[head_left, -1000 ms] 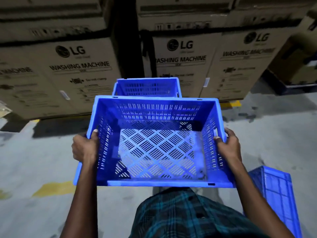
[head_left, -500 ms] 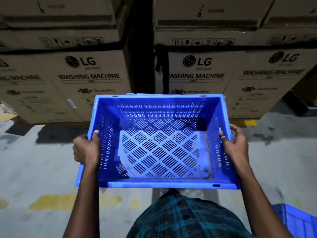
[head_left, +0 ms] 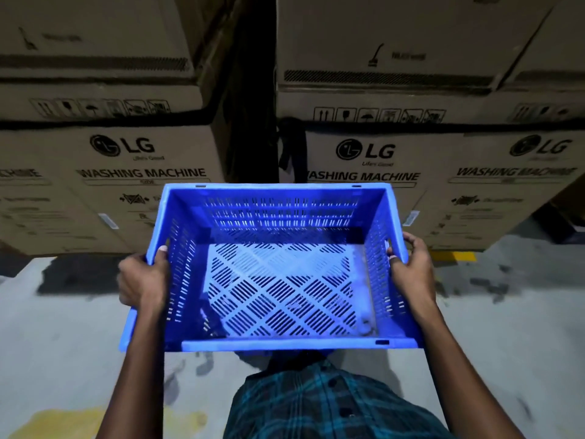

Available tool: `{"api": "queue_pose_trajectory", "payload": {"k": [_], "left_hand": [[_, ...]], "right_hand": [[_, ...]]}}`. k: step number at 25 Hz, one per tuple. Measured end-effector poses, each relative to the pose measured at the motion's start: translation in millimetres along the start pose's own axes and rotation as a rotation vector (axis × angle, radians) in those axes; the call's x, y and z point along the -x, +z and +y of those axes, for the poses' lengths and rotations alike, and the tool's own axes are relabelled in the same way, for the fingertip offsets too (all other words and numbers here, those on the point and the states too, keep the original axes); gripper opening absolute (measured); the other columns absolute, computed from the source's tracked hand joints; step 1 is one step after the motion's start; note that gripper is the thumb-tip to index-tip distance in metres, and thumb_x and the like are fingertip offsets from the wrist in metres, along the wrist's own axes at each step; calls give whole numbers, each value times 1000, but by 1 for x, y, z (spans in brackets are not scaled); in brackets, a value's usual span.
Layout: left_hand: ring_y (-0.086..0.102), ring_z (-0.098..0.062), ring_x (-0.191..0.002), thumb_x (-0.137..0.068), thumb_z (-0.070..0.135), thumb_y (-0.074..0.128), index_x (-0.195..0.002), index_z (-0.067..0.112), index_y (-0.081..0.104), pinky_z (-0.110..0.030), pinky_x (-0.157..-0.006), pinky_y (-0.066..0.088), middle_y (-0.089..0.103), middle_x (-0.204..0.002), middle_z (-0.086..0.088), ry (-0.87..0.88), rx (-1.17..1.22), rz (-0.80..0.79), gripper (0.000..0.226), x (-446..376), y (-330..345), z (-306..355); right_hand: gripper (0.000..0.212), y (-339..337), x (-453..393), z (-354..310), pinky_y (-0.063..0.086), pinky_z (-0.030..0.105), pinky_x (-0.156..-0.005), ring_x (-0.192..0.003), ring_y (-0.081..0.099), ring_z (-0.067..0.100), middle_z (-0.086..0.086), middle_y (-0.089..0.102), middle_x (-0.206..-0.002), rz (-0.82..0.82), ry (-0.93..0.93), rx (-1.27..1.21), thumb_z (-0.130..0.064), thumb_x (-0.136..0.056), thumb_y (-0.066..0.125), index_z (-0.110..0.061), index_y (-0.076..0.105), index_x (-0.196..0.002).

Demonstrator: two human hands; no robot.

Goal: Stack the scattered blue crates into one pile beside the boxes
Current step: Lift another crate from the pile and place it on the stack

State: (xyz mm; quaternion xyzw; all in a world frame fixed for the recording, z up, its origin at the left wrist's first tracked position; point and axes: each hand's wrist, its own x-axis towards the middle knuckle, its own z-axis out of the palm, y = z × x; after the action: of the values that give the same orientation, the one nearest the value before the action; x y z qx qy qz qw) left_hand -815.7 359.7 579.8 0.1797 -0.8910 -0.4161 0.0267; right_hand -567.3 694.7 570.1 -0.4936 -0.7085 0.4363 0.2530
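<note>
I hold an empty blue crate (head_left: 278, 274) with slotted walls and a lattice floor, level in front of my chest. My left hand (head_left: 142, 278) grips its left rim, thumb inside the wall. Gripping the right rim is my right hand (head_left: 411, 269), fingers through the handle slot. The crate's far edge overlaps the lower washing machine boxes (head_left: 148, 185). Any crate on the floor under it is hidden.
Stacked cardboard boxes (head_left: 395, 160) fill the back, with a dark gap (head_left: 250, 122) between the two columns. Grey concrete floor (head_left: 63, 327) lies around me, with yellow paint marks at lower left (head_left: 63, 419) and right of the crate (head_left: 456, 255).
I have walked toward the boxes with the crate. The crate on the floor ahead is now covered by the held one, and the crate at lower right has left the view.
</note>
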Motion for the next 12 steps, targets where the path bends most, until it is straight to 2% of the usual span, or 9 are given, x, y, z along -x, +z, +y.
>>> {"api": "queue_pose_trajectory", "payload": {"k": [3, 8, 12], "left_hand": [[62, -47, -103, -88, 46, 64, -103, 1, 69, -49, -87, 49, 67, -108, -29, 54, -25, -34, 47, -31, 26, 24], [63, -46, -103, -90, 44, 63, -103, -1, 68, -49, -89, 50, 67, -109, -30, 99, -22, -141, 47, -70, 69, 59], [63, -45, -102, -93, 38, 62, -109, -3, 65, -42, -81, 46, 66, -112, -30, 107, -6, -236, 44, -84, 95, 59]], "right_hand": [[40, 17, -29, -14, 47, 29, -72, -88, 65, 23, 10, 70, -115, 28, 28, 46, -11, -93, 60, -23, 52, -130], [42, 46, -69, -30, 46, 29, -72, -87, 61, 22, 12, 69, -119, 47, 72, 96, -10, -93, 61, -18, 52, -133], [43, 65, -80, -28, 43, 28, -73, -88, 58, 23, 14, 65, -123, 35, 96, 174, -5, -95, 56, -13, 50, -137]]}}
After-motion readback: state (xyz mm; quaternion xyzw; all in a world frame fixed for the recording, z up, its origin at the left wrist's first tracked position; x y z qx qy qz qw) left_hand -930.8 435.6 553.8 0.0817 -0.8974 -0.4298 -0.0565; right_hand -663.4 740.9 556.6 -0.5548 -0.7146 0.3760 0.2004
